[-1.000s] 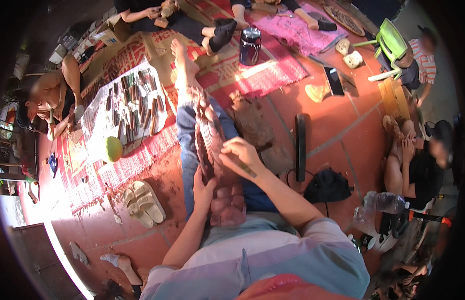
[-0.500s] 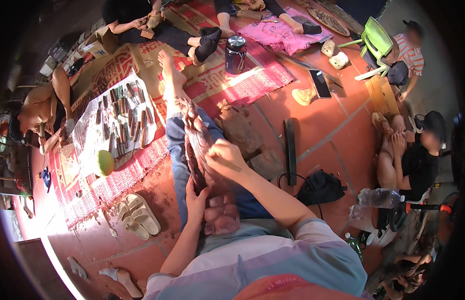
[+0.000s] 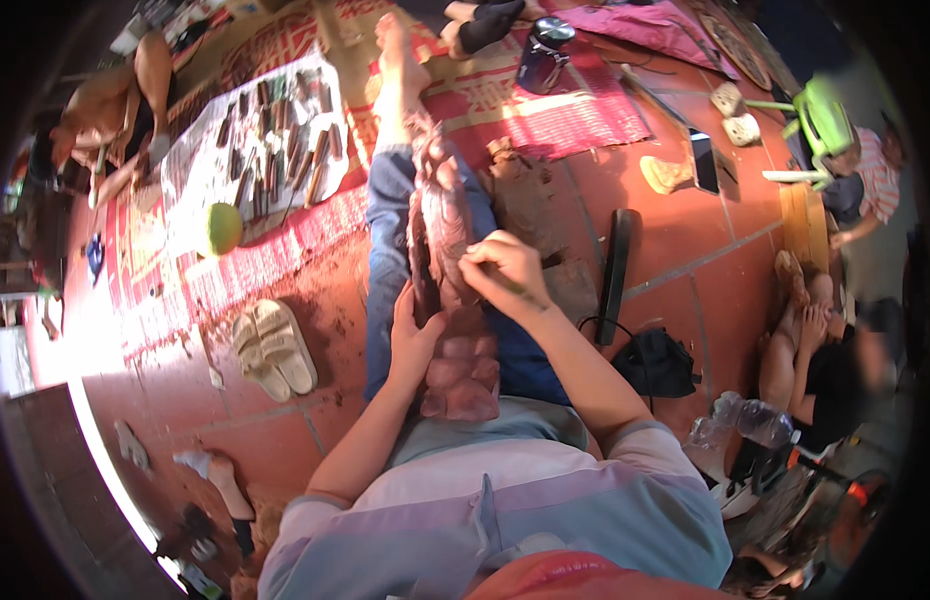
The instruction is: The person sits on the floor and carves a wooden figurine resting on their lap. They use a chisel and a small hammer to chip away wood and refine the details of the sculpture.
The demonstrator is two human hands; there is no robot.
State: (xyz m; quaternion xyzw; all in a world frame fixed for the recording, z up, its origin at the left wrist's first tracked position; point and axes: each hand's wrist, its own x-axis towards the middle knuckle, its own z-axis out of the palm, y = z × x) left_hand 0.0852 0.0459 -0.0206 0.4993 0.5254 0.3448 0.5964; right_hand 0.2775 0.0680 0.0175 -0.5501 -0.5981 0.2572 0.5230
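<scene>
A long reddish-brown wood carving (image 3: 450,230) lies along my lap and outstretched leg. Its near end has rounded, block-like lumps, and flowing relief covers the far part. My left hand (image 3: 417,338) grips its left side, thumb on top, with the other fingers partly hidden. Over the carving's right edge, my right hand (image 3: 509,272) is closed around a thin stick-like tool (image 3: 526,294). The tool's dark shaft shows behind the fist; its working tip is too hidden to make out.
Several carving tools (image 3: 270,150) lie on a white sheet at left, near a green round fruit (image 3: 221,229). Tan sandals (image 3: 275,350) rest below. A dark bar (image 3: 616,275), black bag (image 3: 647,362), phone (image 3: 703,160) and flask (image 3: 545,55) are at right. Other people sit around.
The view has shifted, so the surroundings sit higher. My right hand has turned on the carving, and the tool's shaft shows more plainly behind it. My left hand keeps its grip.
</scene>
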